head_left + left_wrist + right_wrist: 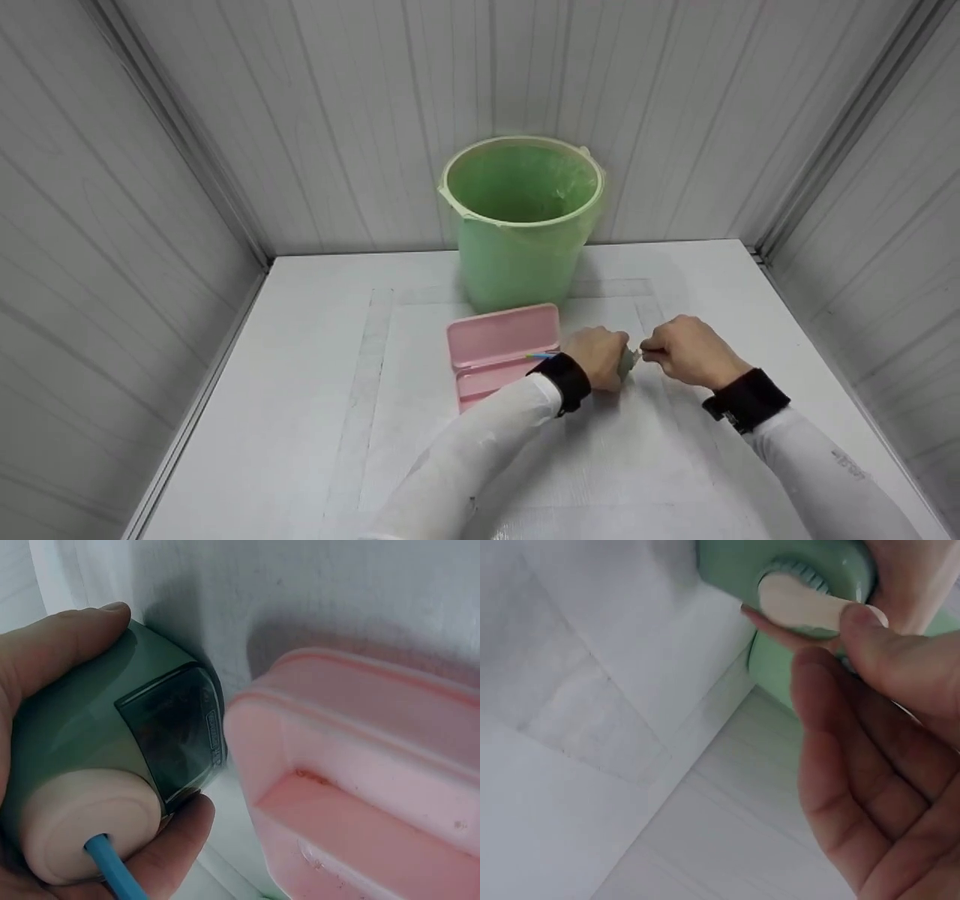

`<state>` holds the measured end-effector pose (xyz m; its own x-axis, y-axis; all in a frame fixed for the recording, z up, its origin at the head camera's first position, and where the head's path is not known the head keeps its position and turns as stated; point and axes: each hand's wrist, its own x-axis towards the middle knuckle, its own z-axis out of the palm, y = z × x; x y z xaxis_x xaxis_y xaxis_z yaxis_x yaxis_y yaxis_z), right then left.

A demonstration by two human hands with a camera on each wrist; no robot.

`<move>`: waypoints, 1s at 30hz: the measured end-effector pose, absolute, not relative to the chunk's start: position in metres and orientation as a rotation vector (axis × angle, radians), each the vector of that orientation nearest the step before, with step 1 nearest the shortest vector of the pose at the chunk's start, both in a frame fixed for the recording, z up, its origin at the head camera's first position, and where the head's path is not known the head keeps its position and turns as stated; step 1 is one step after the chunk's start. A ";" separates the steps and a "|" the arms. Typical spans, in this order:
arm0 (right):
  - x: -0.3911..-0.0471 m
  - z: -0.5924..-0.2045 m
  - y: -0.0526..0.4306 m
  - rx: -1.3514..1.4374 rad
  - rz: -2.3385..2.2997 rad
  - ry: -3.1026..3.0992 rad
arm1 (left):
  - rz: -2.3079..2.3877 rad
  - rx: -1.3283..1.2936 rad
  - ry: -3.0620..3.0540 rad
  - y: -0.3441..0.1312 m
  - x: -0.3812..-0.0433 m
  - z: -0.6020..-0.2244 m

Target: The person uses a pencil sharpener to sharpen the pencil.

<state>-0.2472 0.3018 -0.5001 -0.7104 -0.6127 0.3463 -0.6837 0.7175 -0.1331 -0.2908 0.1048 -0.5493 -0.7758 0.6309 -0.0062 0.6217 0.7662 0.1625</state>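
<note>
My left hand (pixel 600 358) grips a small green pencil sharpener (pixel 627 361) just above the white table. In the left wrist view its fingers (pixel 45 652) wrap the sharpener (pixel 90 742), which has a dark window and a cream end. A blue pencil (pixel 112 877) is stuck into that end, and it shows as the blue pencil (pixel 541 355) in the head view. My right hand (pixel 686 351) pinches the cream crank handle (pixel 802 604) on the sharpener's other side (pixel 780 562). An open pink pencil case (pixel 499 349) lies just left of my left hand.
A green bucket (pixel 521 225) lined with a plastic bag stands behind the pencil case against the back wall. The white table (pixel 300 420) is closed in by grey panelled walls on the left, back and right.
</note>
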 end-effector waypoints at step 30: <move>-0.269 -0.566 0.301 0.914 0.404 -2.881 | 0.198 1.063 2.906 0.103 -0.295 -0.555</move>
<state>-0.2694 0.3014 -0.5656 -0.8166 -0.5527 0.1665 -0.5772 0.7858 -0.2223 -0.2948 0.1027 -0.5550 -0.7644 0.6447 0.0055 0.6395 0.7571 0.1335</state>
